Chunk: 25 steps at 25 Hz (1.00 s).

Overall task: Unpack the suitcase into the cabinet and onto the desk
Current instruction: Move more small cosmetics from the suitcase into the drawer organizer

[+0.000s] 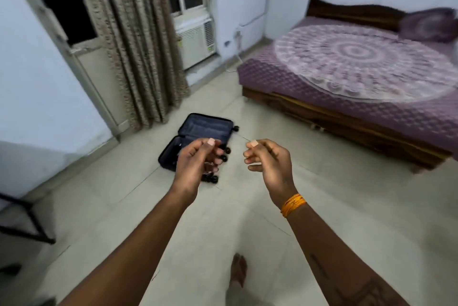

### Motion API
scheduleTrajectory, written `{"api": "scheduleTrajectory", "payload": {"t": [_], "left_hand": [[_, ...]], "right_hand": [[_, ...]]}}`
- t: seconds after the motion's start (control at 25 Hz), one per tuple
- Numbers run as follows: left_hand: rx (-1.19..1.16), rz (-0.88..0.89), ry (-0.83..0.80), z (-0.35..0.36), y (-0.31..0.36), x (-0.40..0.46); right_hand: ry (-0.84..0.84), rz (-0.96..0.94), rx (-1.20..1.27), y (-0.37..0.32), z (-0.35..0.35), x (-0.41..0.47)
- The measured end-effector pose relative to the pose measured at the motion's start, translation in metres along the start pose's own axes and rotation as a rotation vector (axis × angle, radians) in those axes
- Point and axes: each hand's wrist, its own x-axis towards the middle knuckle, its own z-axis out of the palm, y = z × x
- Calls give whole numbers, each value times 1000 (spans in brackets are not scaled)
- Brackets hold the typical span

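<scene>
A dark navy suitcase (203, 127) lies open on the tiled floor ahead of me, its lid tipped back toward the curtain and its black wheels on the right side. The half I can see looks dark inside, and I cannot make out any contents. My left hand (195, 165) is raised in the air in front of the suitcase and hides part of it. Its fingers are loosely curled and hold nothing. My right hand (269, 162), with an orange thread on the wrist, hovers to the right in the same loose curl, also holding nothing.
A low wooden bed (359, 75) with a purple patterned cover fills the right side. A beige curtain (138, 45) and a window air conditioner (195, 43) stand behind the suitcase. A black metal frame (32, 222) juts in at the left edge. My bare foot (239, 271) is on the floor.
</scene>
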Motion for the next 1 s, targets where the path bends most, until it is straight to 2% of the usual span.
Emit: {"api": "scheduleTrajectory", "payload": {"t": [0.12, 0.36, 0.68, 1.0], "left_hand": [[14, 19, 104, -44, 1, 60], [35, 21, 206, -88, 2, 199], [50, -87, 318, -157, -29, 360], [131, -263, 223, -263, -88, 523]], "right_hand": [[-84, 9, 13, 11, 46, 68], [-185, 59, 40, 32, 120, 214], [-279, 168, -50, 90, 222, 363], [-172, 287, -88, 163, 341, 477]]}}
